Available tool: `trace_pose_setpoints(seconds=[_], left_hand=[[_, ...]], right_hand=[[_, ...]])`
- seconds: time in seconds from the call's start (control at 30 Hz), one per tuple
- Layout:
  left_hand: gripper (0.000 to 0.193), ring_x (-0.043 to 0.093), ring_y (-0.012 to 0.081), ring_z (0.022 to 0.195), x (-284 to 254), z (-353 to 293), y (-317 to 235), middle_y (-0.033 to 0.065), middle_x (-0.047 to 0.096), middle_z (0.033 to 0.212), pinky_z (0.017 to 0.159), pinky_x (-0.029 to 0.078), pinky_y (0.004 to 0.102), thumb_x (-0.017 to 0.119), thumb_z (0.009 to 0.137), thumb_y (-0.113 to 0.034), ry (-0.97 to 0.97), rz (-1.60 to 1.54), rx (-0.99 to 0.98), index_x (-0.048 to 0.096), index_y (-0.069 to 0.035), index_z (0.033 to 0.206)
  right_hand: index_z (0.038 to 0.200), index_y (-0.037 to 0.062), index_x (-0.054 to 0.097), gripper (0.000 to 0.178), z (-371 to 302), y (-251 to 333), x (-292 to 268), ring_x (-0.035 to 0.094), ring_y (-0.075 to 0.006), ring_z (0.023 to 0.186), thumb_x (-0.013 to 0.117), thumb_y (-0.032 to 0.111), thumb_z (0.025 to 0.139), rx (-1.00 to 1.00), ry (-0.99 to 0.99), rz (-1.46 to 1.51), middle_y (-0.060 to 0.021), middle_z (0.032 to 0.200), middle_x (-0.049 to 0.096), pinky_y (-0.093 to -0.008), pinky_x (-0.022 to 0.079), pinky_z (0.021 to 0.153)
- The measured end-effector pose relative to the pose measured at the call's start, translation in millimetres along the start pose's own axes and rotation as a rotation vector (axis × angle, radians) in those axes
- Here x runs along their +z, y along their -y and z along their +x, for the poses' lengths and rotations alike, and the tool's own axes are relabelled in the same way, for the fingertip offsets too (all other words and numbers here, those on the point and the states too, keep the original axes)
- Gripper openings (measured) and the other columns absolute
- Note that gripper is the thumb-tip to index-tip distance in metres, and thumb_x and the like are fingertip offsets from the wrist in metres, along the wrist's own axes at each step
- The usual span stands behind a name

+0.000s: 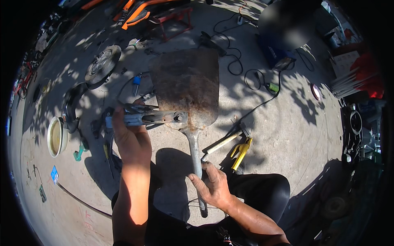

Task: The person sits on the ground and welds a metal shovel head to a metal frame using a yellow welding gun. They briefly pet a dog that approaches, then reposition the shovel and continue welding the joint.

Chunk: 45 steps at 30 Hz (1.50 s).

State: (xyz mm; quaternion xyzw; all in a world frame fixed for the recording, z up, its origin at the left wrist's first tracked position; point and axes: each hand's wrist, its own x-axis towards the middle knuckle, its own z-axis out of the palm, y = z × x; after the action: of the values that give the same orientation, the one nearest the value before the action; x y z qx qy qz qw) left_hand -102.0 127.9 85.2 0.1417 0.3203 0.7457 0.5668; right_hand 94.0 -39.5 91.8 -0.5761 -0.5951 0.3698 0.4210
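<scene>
In front of me is a shovel with a wide, rusty blade (pixel 184 78) and a short grey metal handle (pixel 195 149), the blade pointing away. My left hand (pixel 133 137) is closed round a grey metal bracket with a bolt and nut (pixel 162 117). Its bolted end lies over the lower left of the blade; whether it is fastened there I cannot tell. Lower down, my right hand (pixel 213 188) has its thumb across the handle and its fingers on the other side. Some of its fingers are hidden.
A yellow electrode holder (pixel 242 152) lies on the concrete right of the handle, beside a pale stick (pixel 222 142). Left are a wheel (pixel 102 65), a cream bowl (pixel 56 136) and a blue cylinder (pixel 136 84). Black cables (pixel 262 105) run across the right. A person (pixel 283 24) is beyond.
</scene>
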Motion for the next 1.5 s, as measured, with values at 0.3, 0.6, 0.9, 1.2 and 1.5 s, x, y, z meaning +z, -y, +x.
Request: trace_pose_setpoints(seconds=[0.3,0.6,0.9,1.2,1.5], left_hand=[[0.039,0.069,0.0209,0.109,7.0,-7.7,-7.9,0.0098,0.073,0.115,0.106,0.049,0.0352,0.068,0.098,-0.034,0.042,0.020,-0.046,0.065,-0.002,0.121],[0.043,0.069,0.0191,0.109,6.3,-9.6,-14.0,0.0097,0.075,0.112,0.103,0.049,0.0350,0.068,0.098,-0.041,0.087,0.083,-0.035,0.068,-0.003,0.119],[0.051,0.067,0.0200,0.116,8.9,-10.9,-20.2,0.0111,0.072,0.126,0.108,0.047,0.0346,0.066,0.099,-0.044,0.208,-0.003,-0.133,0.066,-0.002,0.127],[0.068,0.057,0.0219,0.127,-43.6,-6.4,4.7,0.0090,0.065,0.133,0.111,0.040,0.0363,0.042,0.104,-0.063,0.503,-0.136,-0.433,0.060,-0.004,0.131],[0.044,0.055,0.0142,0.113,-63.8,-154.5,31.3,0.0047,0.058,0.119,0.099,0.043,0.0316,0.035,0.107,-0.032,0.499,0.420,-0.832,0.055,-0.002,0.131]], right_hand=[[0.108,-0.0025,0.061,0.025,-2.9,-0.7,0.7,0.063,-0.0310,0.067,0.076,0.013,0.094,0.040,0.024,0.051,-0.0155,0.082,0.061,-0.0378,0.051,0.061],[0.108,-0.0030,0.061,0.025,-3.0,-5.9,3.8,0.061,-0.0295,0.065,0.076,0.012,0.094,-0.019,0.032,0.023,-0.0153,0.081,0.058,-0.0372,0.049,0.059],[0.109,0.0000,0.061,0.027,-11.2,-2.3,6.8,0.060,-0.0236,0.063,0.078,0.010,0.091,-0.063,0.023,0.111,-0.0125,0.080,0.063,-0.0336,0.047,0.058],[0.106,0.0032,0.055,0.029,-7.5,4.7,6.3,0.058,-0.0123,0.060,0.079,0.009,0.091,-0.124,-0.051,0.157,-0.0056,0.074,0.064,-0.0275,0.046,0.055],[0.106,0.0016,0.055,0.029,3.5,-7.3,2.0,0.058,-0.0140,0.058,0.078,0.008,0.090,-0.116,-0.245,0.100,-0.0079,0.073,0.062,-0.0287,0.045,0.052]])
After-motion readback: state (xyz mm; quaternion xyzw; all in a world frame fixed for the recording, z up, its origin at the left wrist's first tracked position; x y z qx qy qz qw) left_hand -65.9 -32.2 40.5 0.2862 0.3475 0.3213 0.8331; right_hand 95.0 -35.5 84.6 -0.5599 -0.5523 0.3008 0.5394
